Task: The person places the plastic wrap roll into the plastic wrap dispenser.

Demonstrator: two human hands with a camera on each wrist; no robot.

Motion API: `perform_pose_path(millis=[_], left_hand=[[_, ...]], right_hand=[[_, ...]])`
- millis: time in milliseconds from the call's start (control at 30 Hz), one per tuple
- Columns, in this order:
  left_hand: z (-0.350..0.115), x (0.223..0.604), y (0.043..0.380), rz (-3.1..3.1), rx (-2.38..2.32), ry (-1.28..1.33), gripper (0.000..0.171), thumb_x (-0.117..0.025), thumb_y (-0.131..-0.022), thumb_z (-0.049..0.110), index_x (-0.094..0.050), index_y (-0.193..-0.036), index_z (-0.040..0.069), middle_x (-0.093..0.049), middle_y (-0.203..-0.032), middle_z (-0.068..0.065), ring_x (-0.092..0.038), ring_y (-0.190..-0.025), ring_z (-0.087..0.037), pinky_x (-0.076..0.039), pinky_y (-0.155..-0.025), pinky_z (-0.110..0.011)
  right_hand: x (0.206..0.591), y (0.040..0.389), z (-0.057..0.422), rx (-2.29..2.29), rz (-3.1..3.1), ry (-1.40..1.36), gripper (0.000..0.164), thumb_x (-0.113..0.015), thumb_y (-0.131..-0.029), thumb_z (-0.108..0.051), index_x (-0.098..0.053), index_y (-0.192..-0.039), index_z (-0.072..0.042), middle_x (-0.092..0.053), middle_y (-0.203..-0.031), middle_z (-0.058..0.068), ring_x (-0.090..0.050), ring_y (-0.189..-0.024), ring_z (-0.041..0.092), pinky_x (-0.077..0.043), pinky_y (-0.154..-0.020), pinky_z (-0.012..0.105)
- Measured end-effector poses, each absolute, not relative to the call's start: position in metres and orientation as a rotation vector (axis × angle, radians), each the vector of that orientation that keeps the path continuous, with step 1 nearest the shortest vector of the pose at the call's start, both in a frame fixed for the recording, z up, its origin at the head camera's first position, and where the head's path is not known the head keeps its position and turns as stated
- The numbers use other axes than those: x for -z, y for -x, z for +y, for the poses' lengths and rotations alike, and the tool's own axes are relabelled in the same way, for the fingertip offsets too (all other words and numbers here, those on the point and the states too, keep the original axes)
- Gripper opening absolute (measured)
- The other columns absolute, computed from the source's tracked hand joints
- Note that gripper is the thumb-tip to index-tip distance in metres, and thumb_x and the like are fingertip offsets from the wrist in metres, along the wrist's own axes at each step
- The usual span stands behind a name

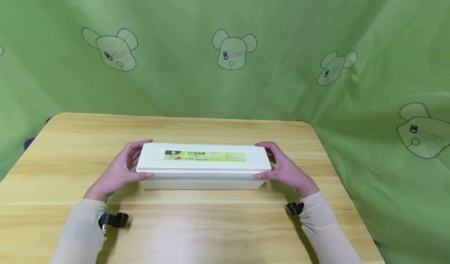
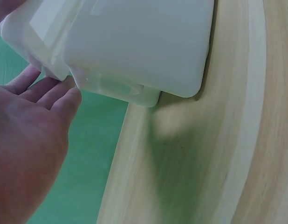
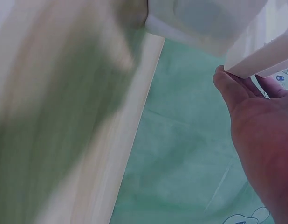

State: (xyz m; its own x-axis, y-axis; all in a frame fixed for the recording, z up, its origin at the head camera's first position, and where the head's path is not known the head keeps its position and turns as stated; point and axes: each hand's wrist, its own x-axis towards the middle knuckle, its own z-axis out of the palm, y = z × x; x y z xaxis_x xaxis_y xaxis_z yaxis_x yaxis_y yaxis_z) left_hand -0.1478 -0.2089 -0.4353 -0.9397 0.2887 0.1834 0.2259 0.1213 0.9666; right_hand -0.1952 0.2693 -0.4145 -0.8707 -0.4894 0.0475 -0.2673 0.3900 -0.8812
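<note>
A long white plastic cling film box (image 1: 204, 183) sits on the wooden table, its lid (image 1: 151, 162) on top with a green and yellow label (image 1: 218, 156). My left hand (image 1: 117, 173) grips the lid's left end, thumb along the front edge and fingers behind. At the other end my right hand (image 1: 285, 169) holds the lid the same way. Both wrist views show the lid's end lying apart from the lower body (image 2: 148, 42), at least at the corners, with fingertips under its rim. The inside of the box is hidden.
The light wooden table (image 1: 197, 225) has rounded far corners. Behind it and at its right side hangs a green curtain (image 1: 281, 88) printed with bear heads. Black straps with small devices (image 1: 117, 220) are worn on both wrists.
</note>
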Motion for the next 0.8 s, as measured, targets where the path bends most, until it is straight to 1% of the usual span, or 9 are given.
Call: perform_pose_path(millis=[167,333,433,567,667,800], left_hand=[[-0.2095,0.4368,0.1465,2.292,-1.985,-0.524,0.092,-0.083,-0.069,-0.008,-0.029,-0.143,-0.003,-0.032,-0.151,-0.023,-0.031,-0.140,-0.033,-0.032,-0.107,-0.015],[-0.2094,0.4387,0.1466,2.271,-1.981,-0.525,0.091,-0.082,-0.069,-0.009,-0.029,-0.142,-0.002,-0.030,-0.152,-0.024,-0.031,-0.140,-0.028,-0.034,-0.106,-0.015],[-0.2094,0.4402,0.1470,2.275,-1.978,-0.518,0.092,-0.082,-0.068,-0.008,-0.028,-0.142,-0.003,-0.031,-0.152,-0.023,-0.032,-0.139,-0.028,-0.033,-0.107,-0.015],[-0.2095,0.4420,0.1467,2.279,-1.965,-0.496,0.094,-0.083,-0.068,-0.007,-0.027,-0.143,-0.004,-0.032,-0.151,-0.023,-0.030,-0.140,-0.033,-0.032,-0.107,-0.014],[-0.2102,0.4433,0.1453,2.275,-1.955,-0.483,0.096,-0.083,-0.068,-0.007,-0.026,-0.144,-0.004,-0.032,-0.151,-0.024,-0.028,-0.140,-0.036,-0.032,-0.107,-0.014],[-0.2109,0.4443,0.1445,2.262,-1.954,-0.475,0.096,-0.083,-0.069,-0.006,-0.025,-0.146,-0.003,-0.032,-0.151,-0.024,-0.029,-0.141,-0.034,-0.033,-0.107,-0.015]], right_hand=[[0.4170,0.1919,0.2690,1.454,2.413,0.672,0.093,-0.089,-0.071,-0.013,-0.031,-0.144,-0.008,-0.037,-0.143,0.012,-0.037,-0.133,0.031,-0.032,-0.111,0.049],[0.4194,0.1898,0.2690,1.440,2.411,0.679,0.094,-0.089,-0.071,-0.014,-0.030,-0.144,-0.008,-0.037,-0.142,0.011,-0.038,-0.132,0.030,-0.035,-0.109,0.047],[0.4202,0.1901,0.2682,1.442,2.406,0.684,0.096,-0.089,-0.071,-0.015,-0.028,-0.145,-0.009,-0.036,-0.142,0.010,-0.038,-0.132,0.029,-0.034,-0.110,0.045],[0.4210,0.1903,0.2674,1.437,2.404,0.682,0.098,-0.089,-0.072,-0.016,-0.027,-0.148,-0.011,-0.034,-0.143,0.010,-0.037,-0.132,0.029,-0.032,-0.111,0.046],[0.4223,0.1904,0.2669,1.418,2.413,0.683,0.097,-0.089,-0.072,-0.017,-0.029,-0.148,-0.010,-0.032,-0.143,0.009,-0.035,-0.133,0.030,-0.029,-0.112,0.048],[0.4247,0.1903,0.2669,1.392,2.441,0.693,0.094,-0.089,-0.073,-0.017,-0.032,-0.147,-0.009,-0.031,-0.143,0.008,-0.034,-0.134,0.029,-0.026,-0.113,0.049]])
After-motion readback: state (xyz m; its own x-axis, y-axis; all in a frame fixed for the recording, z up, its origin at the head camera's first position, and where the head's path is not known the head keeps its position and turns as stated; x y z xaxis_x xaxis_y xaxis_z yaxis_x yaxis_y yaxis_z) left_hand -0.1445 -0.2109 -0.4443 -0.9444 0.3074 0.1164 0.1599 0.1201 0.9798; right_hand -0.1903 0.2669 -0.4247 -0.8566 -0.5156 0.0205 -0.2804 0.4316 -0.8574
